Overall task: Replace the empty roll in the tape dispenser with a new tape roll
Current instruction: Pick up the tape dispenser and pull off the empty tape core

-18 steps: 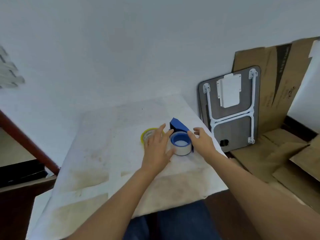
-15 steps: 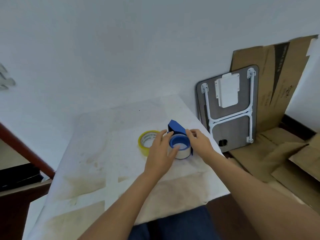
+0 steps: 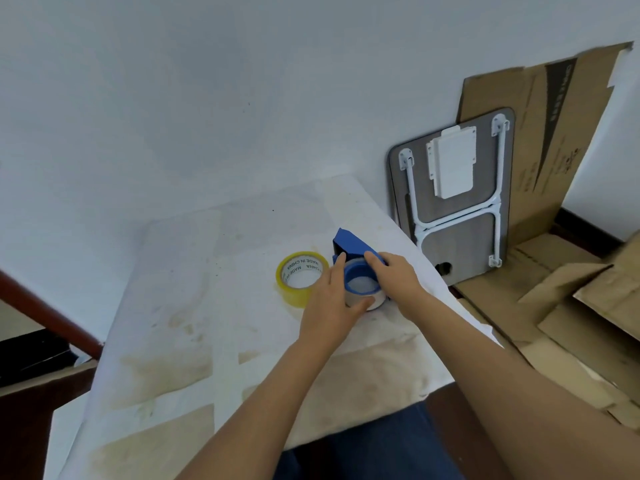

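— Room?
— Our blue tape dispenser (image 3: 349, 249) lies near the table's right edge (image 3: 398, 223); left stays bare.
— Heading?
— Long axis points away from us. Left hand (image 3: 329, 303) and right hand (image 3: 394, 280) both clasp it, yellow tape roll (image 3: 300, 277) just left.

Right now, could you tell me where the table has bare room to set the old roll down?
The table is bare left of the yellow tape roll, toward the wall, and near the front edge. It is crowded where the left hand and right hand grip the blue dispenser.
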A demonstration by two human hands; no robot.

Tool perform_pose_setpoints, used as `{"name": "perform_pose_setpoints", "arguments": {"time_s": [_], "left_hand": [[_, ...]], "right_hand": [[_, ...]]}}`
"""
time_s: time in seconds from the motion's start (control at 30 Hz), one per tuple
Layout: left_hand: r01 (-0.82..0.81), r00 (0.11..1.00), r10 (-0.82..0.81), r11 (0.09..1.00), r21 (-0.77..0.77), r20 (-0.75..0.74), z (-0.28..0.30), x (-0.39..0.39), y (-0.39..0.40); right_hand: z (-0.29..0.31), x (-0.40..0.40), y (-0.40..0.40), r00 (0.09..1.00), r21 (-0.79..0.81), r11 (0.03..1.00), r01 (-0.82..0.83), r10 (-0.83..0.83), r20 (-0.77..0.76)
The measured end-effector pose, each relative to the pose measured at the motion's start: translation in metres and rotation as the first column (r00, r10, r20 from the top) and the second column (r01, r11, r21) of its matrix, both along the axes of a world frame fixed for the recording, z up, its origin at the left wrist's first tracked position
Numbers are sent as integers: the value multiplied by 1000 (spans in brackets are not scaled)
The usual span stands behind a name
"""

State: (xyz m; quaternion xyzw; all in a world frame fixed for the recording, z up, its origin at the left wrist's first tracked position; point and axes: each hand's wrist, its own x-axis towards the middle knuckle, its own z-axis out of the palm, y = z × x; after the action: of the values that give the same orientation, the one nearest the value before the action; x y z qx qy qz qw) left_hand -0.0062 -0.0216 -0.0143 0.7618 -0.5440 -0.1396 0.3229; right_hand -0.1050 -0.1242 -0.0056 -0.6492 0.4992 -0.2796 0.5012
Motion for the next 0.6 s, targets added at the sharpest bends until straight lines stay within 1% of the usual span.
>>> {"name": "perform_pose_setpoints", "arguments": {"time_s": [0.07, 0.13, 0.2, 0.27, 0.33, 0.37, 0.43, 0.53, 0.6], "left_hand": [[11, 1000, -12, 998, -58, -6, 3, 1, 5], [46, 999, -46, 991, -130, -3, 10, 4, 10], [82, 996, -87, 981, -174, -20, 19, 9, 15], [116, 989, -129, 978, -176, -65, 29, 16, 18], [166, 980, -181, 974, -152, -87, 39, 25, 22], [194, 975, -206, 971, -138, -78, 42, 30, 24], [222, 972, -228, 970, -96, -61, 47, 39, 32], [232, 963, -237, 971, -51, -128, 52, 49, 46], [225, 955, -229, 973, -41, -187, 50, 55, 52]], "right_hand": [[4, 1, 5, 998, -13, 1000, 8, -7, 57], [10, 1, 11, 984, 32, 999, 26, -31, 178], [16, 2, 15, 946, 105, 994, 42, -73, 317], [26, 4, 22, 893, 180, 982, 58, -132, 429], [37, 4, 27, 844, 265, 963, 49, -181, 504], [42, 5, 30, 824, 298, 954, 30, -193, 534], [48, 7, 33, 808, 312, 950, -19, -170, 564], [48, 16, 37, 845, 292, 951, -103, -71, 530], [43, 24, 40, 849, 303, 942, -147, -37, 528]]}}
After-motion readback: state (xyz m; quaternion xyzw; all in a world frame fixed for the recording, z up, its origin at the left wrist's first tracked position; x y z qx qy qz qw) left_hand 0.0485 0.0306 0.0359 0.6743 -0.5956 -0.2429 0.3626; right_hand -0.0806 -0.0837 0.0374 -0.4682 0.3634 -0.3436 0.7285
